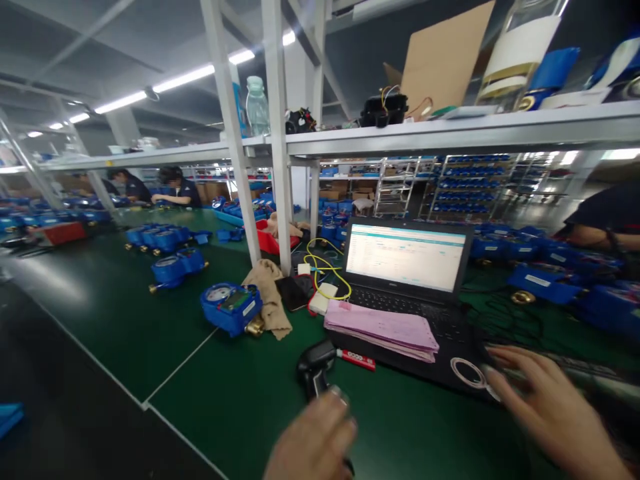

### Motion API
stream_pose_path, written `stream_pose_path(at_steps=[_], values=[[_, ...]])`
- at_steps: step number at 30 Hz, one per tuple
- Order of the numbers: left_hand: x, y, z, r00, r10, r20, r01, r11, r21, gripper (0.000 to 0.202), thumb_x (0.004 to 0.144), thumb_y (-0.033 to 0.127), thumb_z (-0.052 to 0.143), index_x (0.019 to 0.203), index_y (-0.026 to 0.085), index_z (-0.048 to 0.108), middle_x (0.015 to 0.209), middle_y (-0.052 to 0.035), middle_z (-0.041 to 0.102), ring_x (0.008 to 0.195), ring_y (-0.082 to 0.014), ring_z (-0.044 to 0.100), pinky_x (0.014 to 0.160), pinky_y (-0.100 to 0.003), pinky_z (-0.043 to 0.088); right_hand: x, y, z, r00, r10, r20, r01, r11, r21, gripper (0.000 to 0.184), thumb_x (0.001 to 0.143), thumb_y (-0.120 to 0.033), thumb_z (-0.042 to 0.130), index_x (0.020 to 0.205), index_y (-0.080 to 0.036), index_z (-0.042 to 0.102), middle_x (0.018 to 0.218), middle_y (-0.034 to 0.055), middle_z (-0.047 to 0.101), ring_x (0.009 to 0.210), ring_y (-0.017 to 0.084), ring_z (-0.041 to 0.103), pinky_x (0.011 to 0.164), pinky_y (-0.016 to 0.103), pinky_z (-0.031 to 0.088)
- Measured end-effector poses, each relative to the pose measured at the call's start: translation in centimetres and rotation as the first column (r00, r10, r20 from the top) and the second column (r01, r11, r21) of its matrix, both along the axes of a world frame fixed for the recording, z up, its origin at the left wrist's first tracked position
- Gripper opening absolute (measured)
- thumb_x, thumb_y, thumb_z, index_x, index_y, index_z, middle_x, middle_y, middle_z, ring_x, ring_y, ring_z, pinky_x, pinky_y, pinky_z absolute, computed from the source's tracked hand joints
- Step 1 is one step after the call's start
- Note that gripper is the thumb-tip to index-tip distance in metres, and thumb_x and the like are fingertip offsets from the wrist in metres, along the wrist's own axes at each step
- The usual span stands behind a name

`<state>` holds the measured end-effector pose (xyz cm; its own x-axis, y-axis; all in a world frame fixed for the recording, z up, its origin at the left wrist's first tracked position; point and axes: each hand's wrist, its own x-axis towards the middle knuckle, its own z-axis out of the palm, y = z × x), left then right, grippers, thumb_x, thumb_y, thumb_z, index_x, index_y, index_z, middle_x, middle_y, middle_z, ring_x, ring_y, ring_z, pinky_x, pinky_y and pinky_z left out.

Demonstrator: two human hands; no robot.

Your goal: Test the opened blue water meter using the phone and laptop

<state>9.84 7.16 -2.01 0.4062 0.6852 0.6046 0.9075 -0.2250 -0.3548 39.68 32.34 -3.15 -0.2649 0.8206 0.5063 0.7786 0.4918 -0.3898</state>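
Near the bottom edge of the view, the left hand (313,440) was curled around the grip of a black handheld scanner (316,369), fingers wrapped shut on it, with the scanner's head rising just above the knuckles over the green surface (240,400). The right hand (550,407) hovered with its fingers spread apart and holding nothing, blurred, at the near right corner of an open black laptop (407,280). A small coil of white cable (467,372) lay on the laptop's edge just beside that hand's fingertips. Across the laptop's keyboard rested a stack of pink papers (383,328), and a small red tag (356,359) lay at the laptop's front edge, close to the scanner's head. The laptop's screen showed a pale page of rows too small to read.

Left of the laptop, a blue meter (231,308) with brass fittings sat on the surface, touching a crumpled tan cloth (270,297). A yellow cable (325,267) looped behind a white adapter near a white shelf post (277,133). More blue meters (173,267) stood further back to the left. Another person's arm (600,227) showed at the far right edge.
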Motion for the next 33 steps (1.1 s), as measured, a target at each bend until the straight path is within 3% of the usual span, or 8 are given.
stream_pose_path(at_steps=[5, 9, 13, 18, 20, 22, 28, 33], values=[[-9.7, -1.6, -1.3, 0.754, 0.469, 0.459, -0.460, 0.877, -0.141, 0.029, 0.093, 0.020, 0.034, 0.111, 0.017, 0.058, 0.121, -0.0123, 0.054, 0.119, -0.0266, 0.051, 0.100, -0.050, 0.053, -14.9, -8.5, 4.5, 0.869, 0.493, -0.046, -0.465, 0.783, -0.413, 0.036, 0.088, -0.051, 0.035, 0.089, -0.021, 0.055, 0.090, 0.0098, 0.064, 0.082, 0.023, 0.062, 0.076, 0.037, 0.049], [-11.6, -1.8, -2.2, 0.655, 0.547, 0.521, -0.511, 0.829, -0.228, 0.025, 0.089, 0.017, 0.038, 0.099, 0.013, 0.061, 0.104, -0.0132, 0.057, 0.103, -0.0284, 0.056, 0.093, -0.052, 0.055, -21.7, -13.3, 5.0, 0.825, 0.543, 0.157, -0.359, 0.717, -0.597, 0.052, 0.081, -0.057, 0.053, 0.108, -0.012, 0.052, 0.099, 0.0198, 0.065, 0.096, 0.035, 0.063, 0.084, 0.045, 0.046], [-11.2, -1.7, -2.1, 0.605, 0.569, 0.557, -0.485, 0.818, -0.310, 0.024, 0.089, 0.014, 0.040, 0.102, 0.013, 0.060, 0.106, -0.0114, 0.056, 0.106, -0.0263, 0.054, 0.097, -0.048, 0.051, -24.1, -13.6, 4.7, 0.844, 0.536, 0.027, -0.367, 0.614, -0.699, 0.064, 0.065, -0.042, 0.074, 0.111, -0.004, 0.051, 0.107, 0.0276, 0.061, 0.105, 0.043, 0.058, 0.089, 0.050, 0.043], [-11.0, -1.6, -1.7, 0.557, 0.583, 0.591, -0.451, 0.810, -0.375, 0.022, 0.089, 0.010, 0.042, 0.104, 0.012, 0.059, 0.106, -0.0108, 0.055, 0.107, -0.0257, 0.051, 0.100, -0.048, 0.048, -24.9, -11.6, 6.2, 0.714, 0.606, -0.350, -0.590, 0.253, -0.767, 0.033, 0.074, -0.028, 0.057, 0.104, -0.015, 0.052, 0.095, 0.0080, 0.066, 0.085, 0.020, 0.065, 0.075, 0.032, 0.051], [-11.0, -1.6, -1.6, 0.543, 0.587, 0.601, -0.443, 0.808, -0.389, 0.022, 0.089, 0.008, 0.042, 0.104, 0.011, 0.059, 0.106, -0.0105, 0.054, 0.107, -0.0255, 0.050, 0.101, -0.049, 0.047, -25.5, -11.3, 7.0, 0.623, 0.504, -0.598, -0.707, 0.037, -0.706, 0.036, 0.072, -0.034, 0.058, 0.103, -0.018, 0.049, 0.089, 0.0030, 0.064, 0.075, 0.015, 0.063, 0.064, 0.027, 0.050], [-10.9, -1.6, -1.5, 0.529, 0.589, 0.610, -0.437, 0.806, -0.399, 0.022, 0.090, 0.007, 0.043, 0.103, 0.011, 0.059, 0.106, -0.0102, 0.054, 0.107, -0.0254, 0.050, 0.101, -0.049, 0.046, -26.6, -11.3, 7.4, 0.551, 0.360, -0.753, -0.793, -0.056, -0.607, 0.041, 0.068, -0.043, 0.063, 0.097, -0.019, 0.047, 0.079, -0.0006, 0.059, 0.064, 0.012, 0.058, 0.053, 0.023, 0.045], [-10.8, -1.5, -1.6, 0.500, 0.594, 0.630, -0.423, 0.802, -0.421, 0.023, 0.090, 0.009, 0.040, 0.104, 0.011, 0.058, 0.107, -0.0109, 0.054, 0.108, -0.0253, 0.049, 0.103, -0.048, 0.044, -30.2, -11.2, 6.0, 0.564, 0.430, -0.705, -0.822, 0.207, -0.531, 0.038, 0.065, -0.029, 0.066, 0.096, -0.019, 0.044, 0.051, -0.0098, 0.046, 0.042, 0.010, 0.044, 0.042, 0.022, 0.037], [-11.0, -1.5, -1.8, 0.490, 0.602, 0.630, -0.417, 0.797, -0.437, 0.030, 0.090, 0.016, 0.033, 0.106, 0.011, 0.058, 0.109, -0.0121, 0.053, 0.110, -0.0256, 0.047, 0.104, -0.049, 0.041, -31.2, -10.9, 5.0, 0.588, 0.472, -0.657, -0.803, 0.239, -0.547, 0.030, 0.066, -0.018, 0.054, 0.094, -0.020, 0.044, 0.048, -0.0104, 0.044, 0.042, 0.010, 0.043, 0.044, 0.021, 0.040]])
